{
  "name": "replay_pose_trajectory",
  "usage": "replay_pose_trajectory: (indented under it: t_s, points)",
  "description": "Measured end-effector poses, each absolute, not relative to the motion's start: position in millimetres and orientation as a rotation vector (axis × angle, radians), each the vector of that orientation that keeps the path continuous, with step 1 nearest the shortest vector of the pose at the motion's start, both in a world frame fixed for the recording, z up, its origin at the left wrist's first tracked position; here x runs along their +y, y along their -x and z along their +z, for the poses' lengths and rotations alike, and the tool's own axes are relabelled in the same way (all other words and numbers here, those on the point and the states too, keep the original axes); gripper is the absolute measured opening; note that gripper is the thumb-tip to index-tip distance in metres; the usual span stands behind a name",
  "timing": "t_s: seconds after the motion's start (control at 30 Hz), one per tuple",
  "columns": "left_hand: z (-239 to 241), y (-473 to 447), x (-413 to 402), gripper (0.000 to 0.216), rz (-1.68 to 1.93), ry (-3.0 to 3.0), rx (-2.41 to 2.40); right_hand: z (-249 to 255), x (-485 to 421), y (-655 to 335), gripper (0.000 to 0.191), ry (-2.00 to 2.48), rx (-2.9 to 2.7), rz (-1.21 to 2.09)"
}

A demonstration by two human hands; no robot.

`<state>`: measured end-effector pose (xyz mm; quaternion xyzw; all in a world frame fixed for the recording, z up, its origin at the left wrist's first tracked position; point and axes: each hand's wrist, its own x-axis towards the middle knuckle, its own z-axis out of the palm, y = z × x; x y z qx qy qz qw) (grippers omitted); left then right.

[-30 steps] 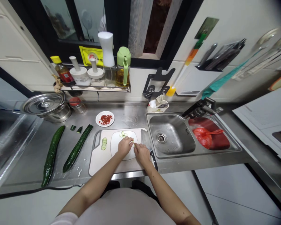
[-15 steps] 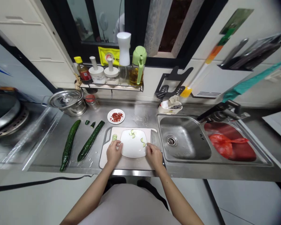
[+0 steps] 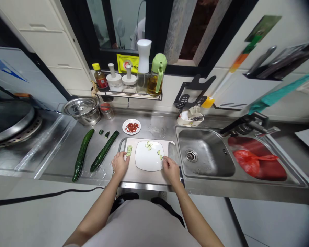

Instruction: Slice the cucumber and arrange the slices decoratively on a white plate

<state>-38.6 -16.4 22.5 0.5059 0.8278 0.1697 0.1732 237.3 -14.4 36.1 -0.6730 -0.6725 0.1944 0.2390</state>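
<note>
A white plate (image 3: 148,162) lies on the cutting board (image 3: 139,175) and carries a few cucumber slices (image 3: 159,154). A short row of cucumber slices (image 3: 129,150) sits on the board left of the plate. My left hand (image 3: 119,163) rests just below that row, fingers curled, fingertips at the slices. My right hand (image 3: 170,168) is at the plate's right edge, fingers bent and touching the rim. A cleaver (image 3: 173,151) lies on the board's right side, its black handle (image 3: 181,172) beside my right wrist.
Two whole cucumbers (image 3: 82,153) and cut ends lie on the steel counter at left, behind them a lidded pot (image 3: 81,109) and a small dish of red chilli (image 3: 131,127). A double sink (image 3: 203,154) sits right, with a red bag (image 3: 249,161). A condiment shelf hangs behind.
Both hands left the middle of the plate and spread apart. The left hand moved to the row of slices on the board, the right to the plate's right edge. The camera view shifted left.
</note>
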Motion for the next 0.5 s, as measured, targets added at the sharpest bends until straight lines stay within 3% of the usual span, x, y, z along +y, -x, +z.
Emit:
replay_pose_trajectory:
  t_s: [0.2,0.33,0.5]
  points:
    - [15,39,-13,0.013,0.800,-1.270,2.180,41,-20,-239,0.041,1.838,-1.822,0.538]
    - [25,36,-7,0.023,1.093,-1.000,1.814,57,-14,-226,0.038,1.752,-1.788,0.641]
    - [59,21,-7,0.034,1.141,-0.975,1.418,83,-1,-186,0.033,1.468,-1.712,0.996]
